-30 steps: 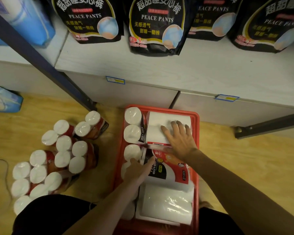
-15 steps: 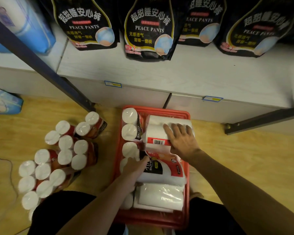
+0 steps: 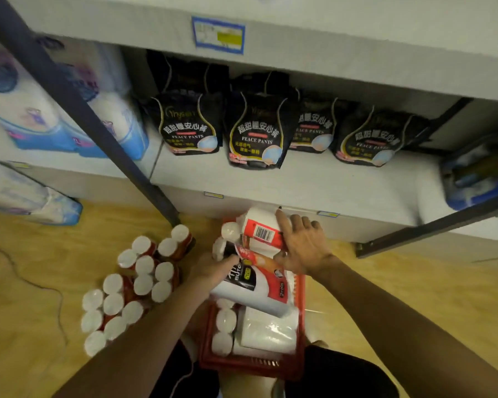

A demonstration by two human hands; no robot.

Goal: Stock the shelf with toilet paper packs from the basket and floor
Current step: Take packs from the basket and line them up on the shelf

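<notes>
A red basket (image 3: 250, 366) stands on the floor between my knees, with toilet paper packs (image 3: 268, 331) lying in it. Two packs are raised over its far end: one with a barcode (image 3: 259, 231) and, under it, one with a black label (image 3: 250, 285). My left hand (image 3: 213, 268) grips the black-label pack from the left, thumb on its front. Against the right side of the raised packs presses my right hand (image 3: 302, 245), fingers spread and mostly straight. More red-wrapped packs (image 3: 138, 282) lie clustered on the floor to the left.
The low white shelf (image 3: 342, 188) carries black Peace Pants bags (image 3: 256, 133) at its back, with bare board in front. A dark slanted post (image 3: 84, 110) crosses on the left. Blue-white tissue packs (image 3: 69, 124) fill the left bay. A cable (image 3: 41, 285) lies on the floor.
Both hands have lifted the two packs up out of the basket's far end toward the shelf. My head has tilted up, bringing more of the shelf into view.
</notes>
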